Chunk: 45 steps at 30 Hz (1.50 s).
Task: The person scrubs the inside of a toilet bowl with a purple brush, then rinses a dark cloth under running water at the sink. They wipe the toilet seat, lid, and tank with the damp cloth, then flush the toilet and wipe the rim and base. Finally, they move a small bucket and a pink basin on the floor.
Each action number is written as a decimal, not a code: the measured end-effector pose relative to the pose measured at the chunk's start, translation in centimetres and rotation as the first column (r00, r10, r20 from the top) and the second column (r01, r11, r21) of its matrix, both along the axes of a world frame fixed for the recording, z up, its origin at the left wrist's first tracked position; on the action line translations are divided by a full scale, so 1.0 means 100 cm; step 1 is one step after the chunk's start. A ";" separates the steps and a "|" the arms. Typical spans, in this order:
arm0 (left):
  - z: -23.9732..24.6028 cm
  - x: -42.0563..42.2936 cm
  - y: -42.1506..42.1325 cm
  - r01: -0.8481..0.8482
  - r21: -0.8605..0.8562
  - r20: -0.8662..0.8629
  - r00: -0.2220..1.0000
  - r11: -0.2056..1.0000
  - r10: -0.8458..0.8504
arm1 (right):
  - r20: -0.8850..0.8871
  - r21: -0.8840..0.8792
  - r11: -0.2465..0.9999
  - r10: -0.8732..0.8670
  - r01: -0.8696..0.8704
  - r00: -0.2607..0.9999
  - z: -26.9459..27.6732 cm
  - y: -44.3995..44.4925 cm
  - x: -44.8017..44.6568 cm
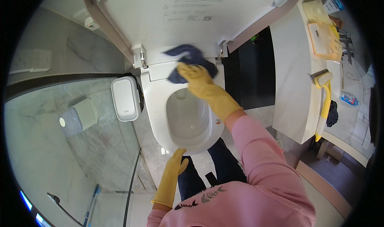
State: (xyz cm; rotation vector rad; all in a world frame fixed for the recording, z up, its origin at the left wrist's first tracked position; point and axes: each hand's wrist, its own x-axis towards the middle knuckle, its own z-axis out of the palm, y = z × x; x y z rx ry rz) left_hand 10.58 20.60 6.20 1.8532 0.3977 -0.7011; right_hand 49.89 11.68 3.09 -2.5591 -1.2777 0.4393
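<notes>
A dark blue cloth [192,56] is bunched under my right hand [195,77], which wears a yellow rubber glove. That hand grips it at the back of a white toilet bowl [156,107], near the hinges. Behind it the toilet lid [186,23] stands raised, with printed writing on its inner side. My left hand [177,162], gloved in yellow too, is at the front rim of the bowl with nothing in it and its thumb apart from the fingers. Whether its fingertips touch the rim, I cannot tell.
A white-lidded bin [125,98] stands left of the toilet, beside a glass shower panel [99,131]. On the right, a white counter [295,77] carries a yellow squeegee [324,107], a pack of wipes or tissues [325,41] and a dark crumpled cloth [332,114].
</notes>
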 end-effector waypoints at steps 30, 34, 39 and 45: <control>0.038 -0.003 -0.005 -0.220 -0.004 -0.381 0.902 0.976 0.202 | -0.516 -0.329 0.420 -0.830 0.846 0.212 0.000 -0.121 0.086; 0.042 0.033 -0.005 -0.224 0.018 -0.358 0.909 0.974 0.215 | -0.513 -0.158 0.226 -0.851 0.961 0.115 -0.009 -0.132 0.065; 0.046 0.080 -0.005 -0.209 0.017 -0.311 0.928 0.978 0.204 | -0.848 -0.032 0.193 -0.524 0.981 0.076 -0.010 -0.128 0.043; 0.050 0.108 -0.019 -0.192 -0.025 -0.270 0.946 0.981 0.178 | -0.668 -0.393 0.275 -0.741 0.878 -0.067 -0.006 -0.118 0.081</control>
